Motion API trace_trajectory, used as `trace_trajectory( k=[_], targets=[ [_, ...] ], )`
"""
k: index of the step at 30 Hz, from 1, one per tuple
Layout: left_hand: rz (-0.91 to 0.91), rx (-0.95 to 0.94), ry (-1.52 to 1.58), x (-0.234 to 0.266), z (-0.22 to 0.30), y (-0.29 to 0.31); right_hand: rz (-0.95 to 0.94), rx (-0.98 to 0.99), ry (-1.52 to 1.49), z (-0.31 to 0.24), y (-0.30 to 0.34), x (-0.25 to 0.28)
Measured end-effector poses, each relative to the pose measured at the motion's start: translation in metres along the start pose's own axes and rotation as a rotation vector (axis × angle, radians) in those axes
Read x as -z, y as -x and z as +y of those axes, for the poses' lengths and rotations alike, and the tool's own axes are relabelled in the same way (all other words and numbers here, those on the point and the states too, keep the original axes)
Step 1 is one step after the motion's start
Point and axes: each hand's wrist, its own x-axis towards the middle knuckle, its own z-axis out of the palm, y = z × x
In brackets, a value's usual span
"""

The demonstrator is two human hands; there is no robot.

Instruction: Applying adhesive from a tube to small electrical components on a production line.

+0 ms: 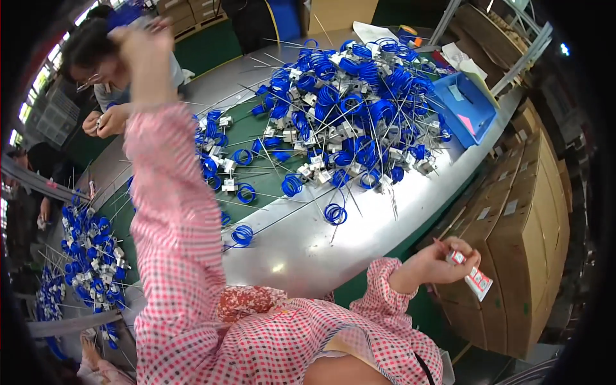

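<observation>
My left hand [146,51] is raised high at the upper left, its fingers smeared by motion. A blurred blue patch [125,16] shows beside it; I cannot make out whether the hand holds it. Held out at the lower right, my right hand [436,262] is closed around a small red and white squeeze tube [478,282], whose flat end sticks out below the fingers. Between my arms, a large heap of blue coiled tubes [359,96] with small pale boxes and thin metal rods covers the table's far part. A single blue coil [335,213] lies nearer me.
A blue tray [468,106] stands right of the heap on the metal table [308,240]. Stacked cardboard boxes [513,237] rise at the right. More coils [93,256] lie at the left. Across the table, a co-worker's hands [106,122] hold a small part.
</observation>
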Motion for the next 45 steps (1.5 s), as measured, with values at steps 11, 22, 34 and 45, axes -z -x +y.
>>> trace_trajectory(
  k=[11,22,34,45],
  targets=[
    [-0.812,0.115,-1.729,-0.068,-0.278,0.167,-0.052,-0.026,0.067,0.011,-0.011,0.043],
    [-1.259,0.109,-2.204,0.011,0.030,0.094,-0.320,-0.142,0.039,0.021,0.044,0.007],
    [-0.176,-0.131,-2.393,0.251,0.185,0.236,-0.565,-0.268,0.143,0.012,0.127,-0.027],
    [-0.163,-0.477,-2.150,0.230,0.250,0.269,-0.569,-0.144,0.212,0.009,0.125,-0.028]
  ],
)
